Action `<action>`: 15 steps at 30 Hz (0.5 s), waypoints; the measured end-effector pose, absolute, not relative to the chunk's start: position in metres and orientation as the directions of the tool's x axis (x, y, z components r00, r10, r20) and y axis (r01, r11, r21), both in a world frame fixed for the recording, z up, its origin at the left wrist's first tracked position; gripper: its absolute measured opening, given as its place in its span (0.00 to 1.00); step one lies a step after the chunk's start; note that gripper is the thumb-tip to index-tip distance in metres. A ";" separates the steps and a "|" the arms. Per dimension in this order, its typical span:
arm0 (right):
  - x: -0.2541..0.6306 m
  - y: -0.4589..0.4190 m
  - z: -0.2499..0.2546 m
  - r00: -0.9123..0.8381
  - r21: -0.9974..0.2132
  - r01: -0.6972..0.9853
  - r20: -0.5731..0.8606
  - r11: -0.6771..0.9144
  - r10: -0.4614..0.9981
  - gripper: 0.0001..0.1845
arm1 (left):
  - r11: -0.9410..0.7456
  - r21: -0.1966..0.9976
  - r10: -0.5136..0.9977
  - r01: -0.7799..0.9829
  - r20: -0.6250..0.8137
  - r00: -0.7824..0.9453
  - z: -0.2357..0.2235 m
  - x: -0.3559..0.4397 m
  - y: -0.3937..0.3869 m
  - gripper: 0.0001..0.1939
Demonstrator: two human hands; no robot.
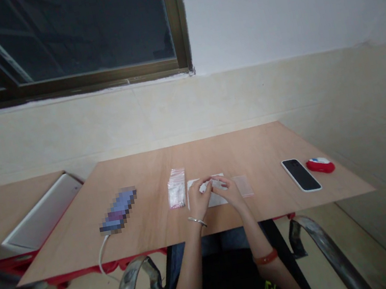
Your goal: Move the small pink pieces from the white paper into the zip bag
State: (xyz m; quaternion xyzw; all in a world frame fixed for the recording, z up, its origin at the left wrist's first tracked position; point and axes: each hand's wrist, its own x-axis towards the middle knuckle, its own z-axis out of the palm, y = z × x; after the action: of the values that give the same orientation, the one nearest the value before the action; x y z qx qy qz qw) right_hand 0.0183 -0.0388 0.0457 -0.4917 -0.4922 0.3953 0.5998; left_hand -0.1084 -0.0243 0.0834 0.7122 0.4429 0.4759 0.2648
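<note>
My left hand (200, 198) and my right hand (232, 192) meet over a white sheet (218, 201) near the table's front edge. The fingers of both are curled, with thumbs and fingertips pinched close together. Whatever sits between them is too small to make out. Just left of my left hand lies a stack of small clear zip bags (177, 192) with pinkish strips. A single flat clear bag (244, 186) lies beside my right hand. My hands cover much of the sheet.
On the wooden table (159, 230), a phone-like device with a blurred screen (118, 211) and white cable (102, 252) lies left. At the right are a white-edged phone (301, 175) and a red-and-white object (320, 165). Metal armrests (128, 285) flank my lap.
</note>
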 end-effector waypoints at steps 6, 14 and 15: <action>0.018 -0.035 0.040 0.253 -0.986 0.004 0.160 0.165 0.954 0.24 | -0.416 0.778 0.896 0.471 0.440 0.063 0.050 -0.117 -0.010 0.13; 0.019 -0.032 0.034 0.251 -0.981 -0.121 0.120 0.154 0.961 0.25 | -0.325 0.738 0.945 0.591 0.284 0.165 -0.022 -0.125 0.004 0.13; 0.019 -0.032 0.034 0.243 -0.979 -0.133 0.117 0.153 0.963 0.25 | -0.328 0.735 0.943 0.594 0.290 0.161 -0.025 -0.126 0.005 0.13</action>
State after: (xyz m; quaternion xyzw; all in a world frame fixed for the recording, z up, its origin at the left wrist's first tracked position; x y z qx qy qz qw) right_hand 0.0187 -0.0321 0.0342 -0.4807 -0.4314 0.4388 0.6247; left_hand -0.1259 0.0046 -0.0246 0.7249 0.5301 0.3720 0.2348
